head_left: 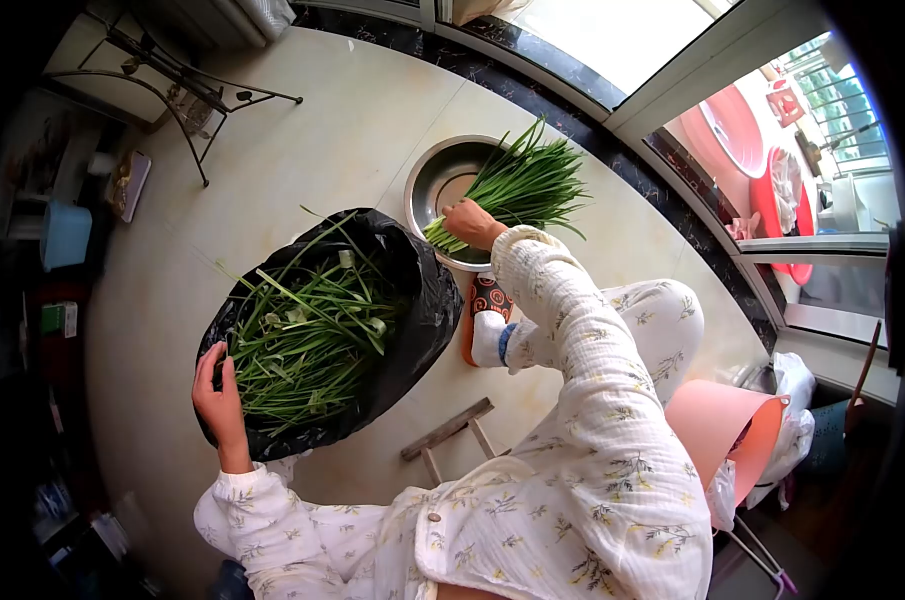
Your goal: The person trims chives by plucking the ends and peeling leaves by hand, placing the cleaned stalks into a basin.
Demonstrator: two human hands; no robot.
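A black plastic bag (pixel 437 315) stands on the floor, heaped with loose garlic chives (pixel 307 345) lying in many directions. My left hand (pixel 222 405) is at the bag's left rim, thumb and fingers apart, with nothing visible between them. Behind the bag to the right sits a round steel basin (pixel 424 175). A neat bundle of chives (pixel 532 180) lies across it, the green tips hanging over its right edge. Curled over the pale stem ends of this bundle is my right hand (pixel 472 222); its fingertips are partly hidden.
A slippered foot (pixel 487 325) is close in front of the basin. Near my lap stands a small wooden stool (pixel 447 428). A pink bucket (pixel 717 430) is at my right, and a black metal stand (pixel 177 80) is at the far left. Glass doors (pixel 692 60) line the right side.
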